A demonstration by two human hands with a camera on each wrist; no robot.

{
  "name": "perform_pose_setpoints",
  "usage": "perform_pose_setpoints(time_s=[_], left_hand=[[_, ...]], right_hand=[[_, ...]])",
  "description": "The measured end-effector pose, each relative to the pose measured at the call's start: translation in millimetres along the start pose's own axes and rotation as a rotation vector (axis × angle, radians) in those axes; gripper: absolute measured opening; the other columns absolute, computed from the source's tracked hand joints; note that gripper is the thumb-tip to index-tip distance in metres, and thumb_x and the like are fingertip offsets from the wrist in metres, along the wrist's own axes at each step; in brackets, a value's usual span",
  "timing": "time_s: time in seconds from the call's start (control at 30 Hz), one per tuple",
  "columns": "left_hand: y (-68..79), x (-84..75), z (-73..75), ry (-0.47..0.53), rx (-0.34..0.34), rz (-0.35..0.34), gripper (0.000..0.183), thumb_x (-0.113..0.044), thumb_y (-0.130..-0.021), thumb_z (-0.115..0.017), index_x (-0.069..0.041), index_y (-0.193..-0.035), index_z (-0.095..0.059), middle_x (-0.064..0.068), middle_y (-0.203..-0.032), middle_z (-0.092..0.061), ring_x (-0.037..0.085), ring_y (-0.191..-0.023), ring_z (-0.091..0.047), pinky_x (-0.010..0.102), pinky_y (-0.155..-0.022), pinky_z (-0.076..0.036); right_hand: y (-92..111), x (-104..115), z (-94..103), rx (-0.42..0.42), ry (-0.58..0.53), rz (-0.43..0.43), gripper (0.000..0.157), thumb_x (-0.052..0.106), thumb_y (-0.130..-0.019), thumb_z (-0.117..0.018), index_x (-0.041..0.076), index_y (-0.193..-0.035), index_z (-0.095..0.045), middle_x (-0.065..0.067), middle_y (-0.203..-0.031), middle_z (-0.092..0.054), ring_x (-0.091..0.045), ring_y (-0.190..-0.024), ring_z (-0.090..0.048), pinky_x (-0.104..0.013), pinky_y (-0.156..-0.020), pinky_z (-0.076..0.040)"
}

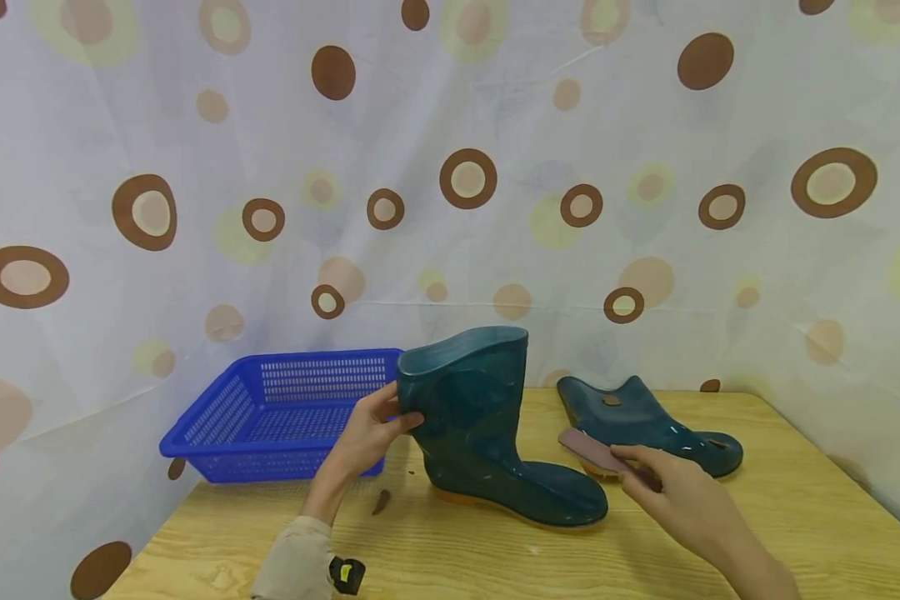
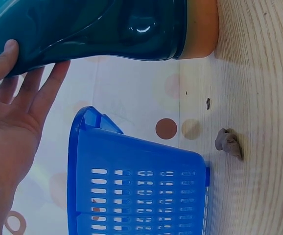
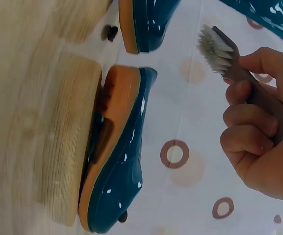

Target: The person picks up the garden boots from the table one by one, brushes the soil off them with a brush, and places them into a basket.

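Note:
A dark green rubber boot (image 1: 480, 425) stands upright in the middle, its toe to the right. My left hand (image 1: 371, 429) grips the back of its shaft near the top, thumb on the near side; the left wrist view shows the fingers (image 2: 51, 90) reaching behind the boot. In my right hand (image 1: 675, 492) is a scrubbing brush (image 1: 588, 450) with a brownish back. Pale bristles (image 3: 214, 50) show in the right wrist view, apart from any boot. Behind the brush, a second green boot (image 1: 637, 417) lies on its side with a brown patch on its shaft.
A blue slotted plastic basket (image 1: 270, 462) stands at the left of the wooden table (image 1: 810, 517). A brown clump (image 1: 381, 502) lies between basket and boot, with smaller specks around it. A spotted curtain (image 1: 450, 250) hangs behind the table.

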State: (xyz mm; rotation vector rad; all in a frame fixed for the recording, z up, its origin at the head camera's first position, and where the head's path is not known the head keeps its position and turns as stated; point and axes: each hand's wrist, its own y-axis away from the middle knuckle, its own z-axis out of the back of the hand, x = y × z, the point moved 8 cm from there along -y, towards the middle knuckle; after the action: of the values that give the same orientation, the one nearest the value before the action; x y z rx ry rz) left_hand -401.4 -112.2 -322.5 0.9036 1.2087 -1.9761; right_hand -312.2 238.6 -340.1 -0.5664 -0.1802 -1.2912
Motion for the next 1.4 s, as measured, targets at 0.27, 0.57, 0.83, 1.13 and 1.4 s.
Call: perform_pose_setpoints(time_s=[0.27, 0.57, 0.83, 1.13, 1.4], left_hand=[[1.5, 0.4, 1.4, 0.001, 0.002, 0.014, 0.047, -0.014, -0.094, -0.067, -0.017, -0.140, -0.057, 0.015, -0.128, -0.067, 0.033, -0.116, -0.066, 0.047, -0.094, -0.056], [-0.6, 2.3, 0.0, 0.014, 0.018, -0.001, 0.050, -0.013, -0.093, -0.069, -0.015, -0.141, -0.055, 0.018, -0.125, -0.068, 0.032, -0.113, -0.067, 0.045, -0.092, -0.057], [2.0, 4.1, 5.5, 0.002, 0.017, 0.047, 0.051, -0.017, -0.092, -0.071, -0.022, -0.140, -0.056, 0.013, -0.123, -0.070, 0.030, -0.114, -0.067, 0.048, -0.095, -0.055], [2.7, 3.5, 7.1, -0.043, 0.026, 0.090, 0.060, -0.023, -0.092, -0.072, -0.029, -0.146, -0.046, 0.009, -0.135, -0.063, 0.031, -0.122, -0.061, 0.052, -0.100, -0.051], [1.4, -9.4, 14.3, -0.053, -0.029, 0.082, 0.086, -0.024, -0.088, -0.076, -0.040, -0.155, -0.024, 0.006, -0.149, -0.046, 0.035, -0.132, -0.053, 0.054, -0.097, -0.053]], right_hand=[[-2.8, 20.9, -17.9, 0.008, -0.065, 0.032, 0.036, 0.024, -0.098, -0.062, 0.010, -0.132, -0.064, 0.006, -0.090, -0.065, -0.004, -0.070, -0.050, -0.020, -0.058, -0.042], [-8.8, 36.8, -14.3, -0.144, -0.144, 0.074, 0.038, 0.025, -0.102, -0.057, 0.008, -0.135, -0.060, 0.002, -0.097, -0.068, 0.000, -0.071, -0.053, -0.021, -0.059, -0.045], [-22.3, 44.8, -12.0, -0.160, -0.178, 0.085, 0.038, 0.028, -0.102, -0.056, 0.008, -0.135, -0.060, 0.005, -0.072, -0.053, -0.003, -0.060, -0.043, -0.023, -0.053, -0.038], [-24.0, 45.2, -15.7, -0.123, -0.230, 0.050, 0.037, 0.028, -0.102, -0.057, 0.010, -0.134, -0.061, 0.002, -0.076, -0.058, -0.004, -0.062, -0.048, -0.023, -0.055, -0.040], [-21.6, 43.3, -15.3, -0.150, -0.227, 0.043, 0.036, 0.028, -0.101, -0.058, 0.011, -0.133, -0.063, 0.003, -0.074, -0.054, -0.004, -0.062, -0.048, -0.023, -0.056, -0.040]])
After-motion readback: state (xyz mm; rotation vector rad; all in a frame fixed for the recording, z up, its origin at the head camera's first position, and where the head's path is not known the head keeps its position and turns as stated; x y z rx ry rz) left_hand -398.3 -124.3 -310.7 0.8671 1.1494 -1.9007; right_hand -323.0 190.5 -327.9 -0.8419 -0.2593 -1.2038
